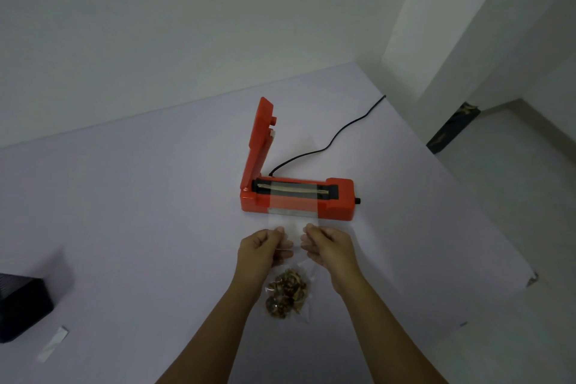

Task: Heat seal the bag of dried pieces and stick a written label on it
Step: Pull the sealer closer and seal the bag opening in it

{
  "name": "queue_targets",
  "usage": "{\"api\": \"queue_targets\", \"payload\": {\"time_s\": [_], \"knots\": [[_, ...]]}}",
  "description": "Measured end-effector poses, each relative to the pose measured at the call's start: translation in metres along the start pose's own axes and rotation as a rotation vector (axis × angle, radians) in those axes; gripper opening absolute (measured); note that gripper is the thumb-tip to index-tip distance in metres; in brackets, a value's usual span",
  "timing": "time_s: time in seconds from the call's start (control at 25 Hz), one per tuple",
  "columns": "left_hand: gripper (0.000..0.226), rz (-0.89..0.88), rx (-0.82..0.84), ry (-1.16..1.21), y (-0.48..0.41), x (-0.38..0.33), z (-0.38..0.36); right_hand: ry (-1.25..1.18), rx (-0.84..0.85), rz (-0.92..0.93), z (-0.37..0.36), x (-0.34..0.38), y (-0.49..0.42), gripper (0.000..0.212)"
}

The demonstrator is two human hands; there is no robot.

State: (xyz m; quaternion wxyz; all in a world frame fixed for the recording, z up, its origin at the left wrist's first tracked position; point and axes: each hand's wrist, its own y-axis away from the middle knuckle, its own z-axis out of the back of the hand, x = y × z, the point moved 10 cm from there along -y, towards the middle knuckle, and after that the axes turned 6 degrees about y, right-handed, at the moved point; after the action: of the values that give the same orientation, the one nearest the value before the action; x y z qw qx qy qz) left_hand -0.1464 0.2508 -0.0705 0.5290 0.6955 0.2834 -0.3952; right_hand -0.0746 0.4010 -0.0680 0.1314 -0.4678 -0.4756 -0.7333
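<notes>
Head view, left to right: a black box (21,305) sits at the table's left edge, and just in front of it lies a white label strip (53,343), blank as far as can be made out. No writing or brand can be read on anything here.

Near the middle of the pale table (124,212) stands a red sealer (296,196), its lid (260,140) raised almost upright at the left end, a black knob on its right end. A black cord (327,146) runs from behind it toward the table's far right edge.

A clear bag (293,221) lies with its open end across the sealer's heating bar and its body stretching back toward the person. Dried pieces (286,293), brown and curled, sit bunched at the bag's near end, between the forearms.

Left hand (260,251) pinches the bag's left edge between thumb and fingers, closed on the plastic. Right hand (330,248) pinches the right edge the same way, fingers curled. Both hands hold the bag just short of the sealer, not touching it.
</notes>
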Motion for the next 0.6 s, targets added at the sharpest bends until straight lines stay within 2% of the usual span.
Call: {"api": "queue_targets", "payload": {"time_s": [0.08, 0.16, 0.28, 0.36, 0.44, 0.6], "knots": [[0.025, -0.005, -0.004, -0.006, -0.001, -0.001, -0.001, 0.033, -0.021, 0.007, 0.001, 0.000, -0.001, 0.014], [0.023, -0.002, -0.013, -0.008, -0.002, -0.001, -0.002, 0.195, -0.184, 0.095, 0.016, 0.007, 0.004, 0.022], [0.023, 0.011, -0.010, 0.002, -0.004, 0.000, -0.003, 0.260, -0.515, 0.373, 0.050, 0.060, 0.028, 0.024], [0.021, 0.019, -0.004, 0.007, -0.006, 0.000, -0.003, 0.225, -0.560, 0.611, 0.060, 0.121, 0.040, 0.017], [0.020, 0.027, 0.001, 0.010, -0.005, 0.001, -0.003, 0.251, -0.481, 0.856, 0.054, 0.191, 0.052, 0.014], [0.021, 0.036, 0.012, -0.005, -0.004, 0.004, -0.002, 0.461, -0.096, 1.219, -0.007, 0.294, 0.088, 0.030]]}}
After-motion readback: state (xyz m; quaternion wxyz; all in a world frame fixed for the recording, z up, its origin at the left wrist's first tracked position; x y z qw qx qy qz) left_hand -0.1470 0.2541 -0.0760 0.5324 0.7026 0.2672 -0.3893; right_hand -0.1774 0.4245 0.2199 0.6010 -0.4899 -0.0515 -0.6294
